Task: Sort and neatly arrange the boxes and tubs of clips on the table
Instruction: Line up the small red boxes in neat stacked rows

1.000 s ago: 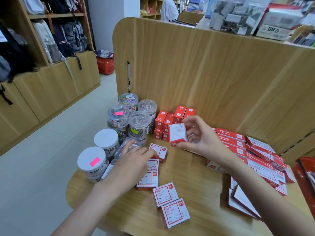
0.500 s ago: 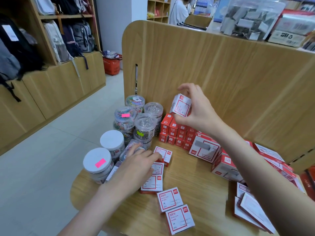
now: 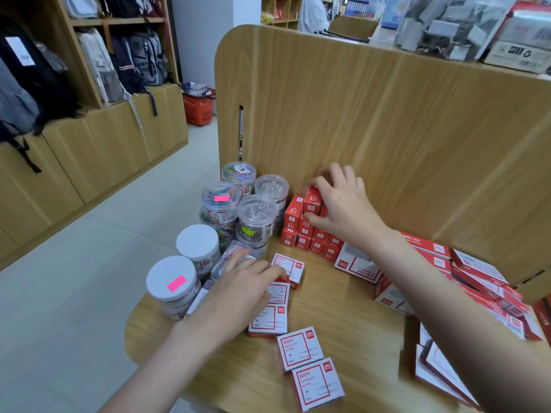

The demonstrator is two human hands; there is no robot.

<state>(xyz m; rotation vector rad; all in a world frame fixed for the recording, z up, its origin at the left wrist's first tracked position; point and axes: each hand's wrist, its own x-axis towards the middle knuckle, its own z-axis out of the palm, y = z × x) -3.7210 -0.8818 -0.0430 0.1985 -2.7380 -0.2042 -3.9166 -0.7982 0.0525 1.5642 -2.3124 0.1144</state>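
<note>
Two hands work: the right hand (image 3: 343, 210) pinches a small red box (image 3: 312, 201) atop the red stack (image 3: 310, 234) against the panel; the left hand's (image 3: 238, 296) grip lies relaxed on flat boxes (image 3: 269, 321) on the surface (image 3: 343, 311).

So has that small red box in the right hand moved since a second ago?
Yes. The right hand has carried the small red box from the table's middle up onto the red box stack against the wooden back panel.
</note>
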